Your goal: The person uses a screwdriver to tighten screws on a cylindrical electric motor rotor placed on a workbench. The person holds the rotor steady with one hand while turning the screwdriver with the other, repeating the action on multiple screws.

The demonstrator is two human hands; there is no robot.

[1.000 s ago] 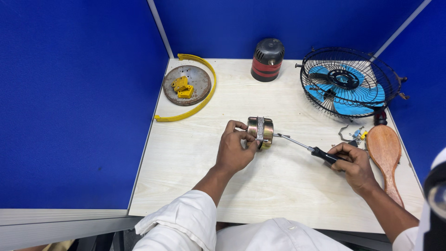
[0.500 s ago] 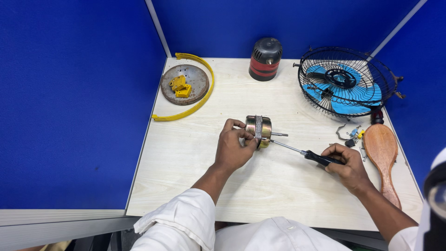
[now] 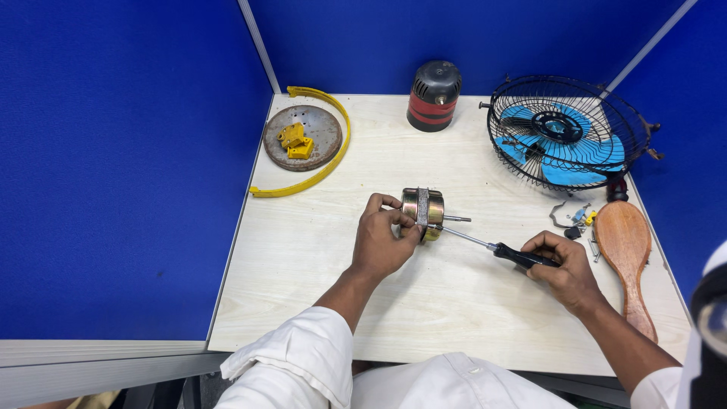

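A small brass-coloured fan motor (image 3: 424,211) with a steel band and a short shaft lies on its side at the middle of the pale wooden table (image 3: 303,250). My left hand (image 3: 385,241) grips it from the left. My right hand (image 3: 562,266) holds a screwdriver (image 3: 500,248) by its black handle. The thin shaft of the screwdriver points left, and its tip touches the motor's lower right side.
A black wire fan guard with blue blades (image 3: 564,135) stands at the back right. A red-and-black motor housing (image 3: 434,95) sits at the back. A round metal plate with yellow clips (image 3: 301,138) and a curved yellow strip (image 3: 322,163) lie back left. A wooden paddle (image 3: 626,254) and small loose parts (image 3: 577,221) lie at the right.
The view has shifted slightly. Both hands stay in place, the left on the motor and the right holding the screwdriver against it.
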